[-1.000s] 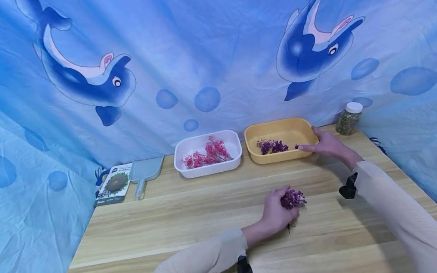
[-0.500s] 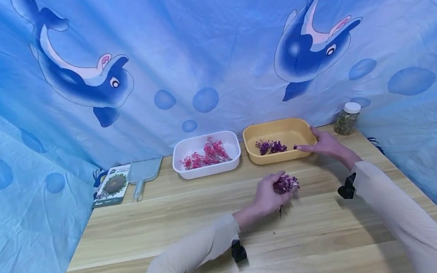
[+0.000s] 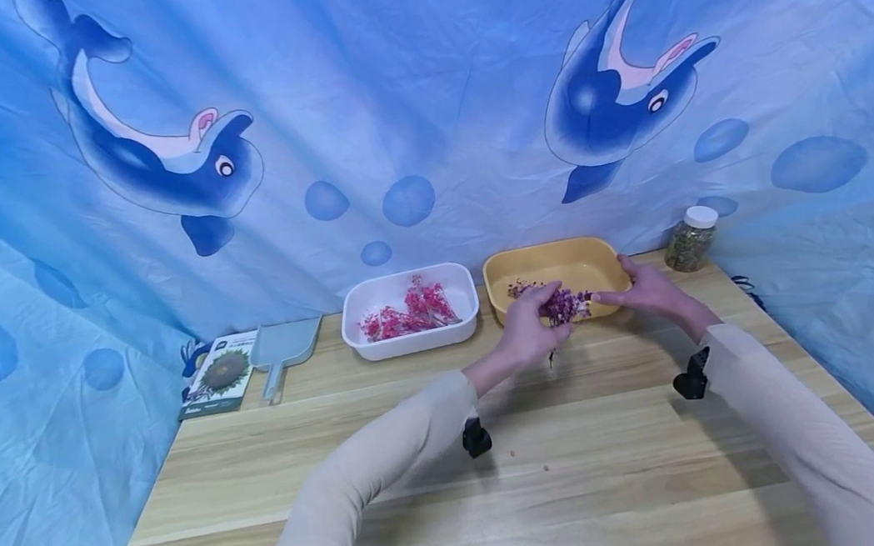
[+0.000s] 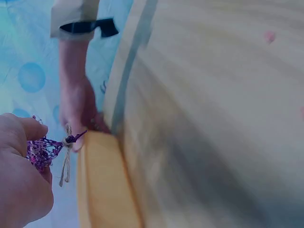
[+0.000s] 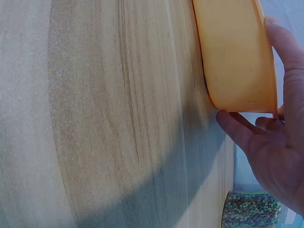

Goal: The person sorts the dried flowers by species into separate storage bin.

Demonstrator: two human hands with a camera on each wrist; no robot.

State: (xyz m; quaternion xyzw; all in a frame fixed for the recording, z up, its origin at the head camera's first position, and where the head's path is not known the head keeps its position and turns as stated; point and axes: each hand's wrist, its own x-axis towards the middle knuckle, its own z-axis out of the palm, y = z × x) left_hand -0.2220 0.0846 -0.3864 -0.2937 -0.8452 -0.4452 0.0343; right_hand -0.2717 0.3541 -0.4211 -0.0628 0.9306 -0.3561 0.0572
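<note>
In the head view my left hand (image 3: 525, 333) pinches a bunch of dried purple flowers (image 3: 568, 305) over the front edge of the yellow tray (image 3: 549, 256). Twine (image 4: 66, 164) ties its stems, as the left wrist view shows. More purple flowers (image 3: 519, 288) lie inside that tray, partly hidden behind my left hand. My right hand (image 3: 652, 290) grips the tray's right end, thumb at the rim and fingertips low against the outer wall (image 5: 237, 71) in the right wrist view.
Left of the yellow tray stands a white tray (image 3: 452, 334) with pink dried flowers (image 3: 427, 303). A white-capped jar (image 3: 691, 245) is at the back right. A dustpan (image 3: 287, 342) and a sunflower packet (image 3: 224, 374) lie at left. Small crumbs (image 3: 546, 468) dot the table.
My left hand has carried the purple bunch away from me, from mid-table up to the yellow tray's front edge. My right hand keeps its hold on the tray.
</note>
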